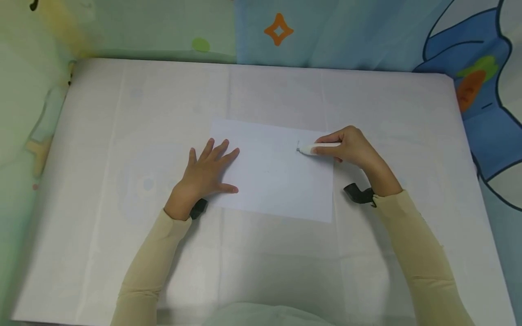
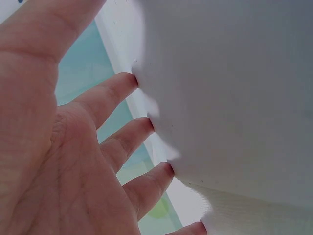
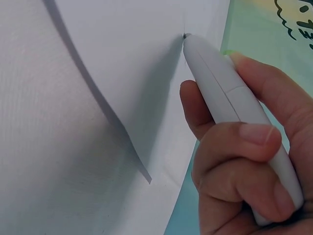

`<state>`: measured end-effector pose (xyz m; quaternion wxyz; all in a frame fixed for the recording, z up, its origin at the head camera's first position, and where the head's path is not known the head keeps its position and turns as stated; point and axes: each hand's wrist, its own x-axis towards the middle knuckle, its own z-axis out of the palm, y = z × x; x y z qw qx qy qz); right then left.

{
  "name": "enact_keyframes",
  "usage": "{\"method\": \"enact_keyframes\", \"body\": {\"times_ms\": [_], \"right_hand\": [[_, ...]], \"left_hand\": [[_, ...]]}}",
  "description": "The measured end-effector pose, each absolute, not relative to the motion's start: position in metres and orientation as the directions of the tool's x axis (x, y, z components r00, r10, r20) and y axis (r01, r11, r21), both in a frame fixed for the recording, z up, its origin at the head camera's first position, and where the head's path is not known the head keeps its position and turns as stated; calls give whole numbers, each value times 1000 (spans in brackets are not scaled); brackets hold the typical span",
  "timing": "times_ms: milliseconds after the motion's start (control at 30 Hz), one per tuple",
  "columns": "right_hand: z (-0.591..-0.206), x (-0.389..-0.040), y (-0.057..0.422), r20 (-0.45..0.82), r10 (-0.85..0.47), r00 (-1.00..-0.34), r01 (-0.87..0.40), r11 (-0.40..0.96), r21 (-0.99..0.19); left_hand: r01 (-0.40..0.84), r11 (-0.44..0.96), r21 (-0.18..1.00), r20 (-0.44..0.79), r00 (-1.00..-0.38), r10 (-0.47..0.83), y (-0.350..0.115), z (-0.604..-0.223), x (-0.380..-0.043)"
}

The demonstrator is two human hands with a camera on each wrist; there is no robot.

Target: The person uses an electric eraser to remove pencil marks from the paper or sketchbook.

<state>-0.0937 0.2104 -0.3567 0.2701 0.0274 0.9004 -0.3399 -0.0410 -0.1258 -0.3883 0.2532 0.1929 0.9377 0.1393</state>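
Note:
A white sheet of paper (image 1: 273,181) lies slightly turned on the white-covered table. My right hand (image 1: 355,146) grips a thick white pen-shaped tool (image 3: 222,88) between thumb and curled fingers. Its small dark tip meets the paper near the upper right part, beside a short faint line (image 1: 298,143). What kind of tool it is, I cannot tell for sure. With fingers spread, my left hand (image 1: 201,174) rests at the sheet's left side. In the left wrist view, several fingertips (image 2: 146,125) press on the surface.
The table (image 1: 142,104) has a white cloth with fold lines. Behind it and at both sides hangs a printed curtain (image 1: 346,36) in green and blue. Dark wrist-worn cameras (image 1: 359,194) sit by both sleeves.

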Motion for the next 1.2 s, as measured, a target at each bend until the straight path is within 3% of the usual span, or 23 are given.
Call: {"method": "enact_keyframes", "body": {"times_ms": [1200], "right_hand": [[-356,-94,210,-512,-148,-846,225,772,-595]], "left_hand": [[292,885,362,-423,-795,435,-126,-387,-41]]}}
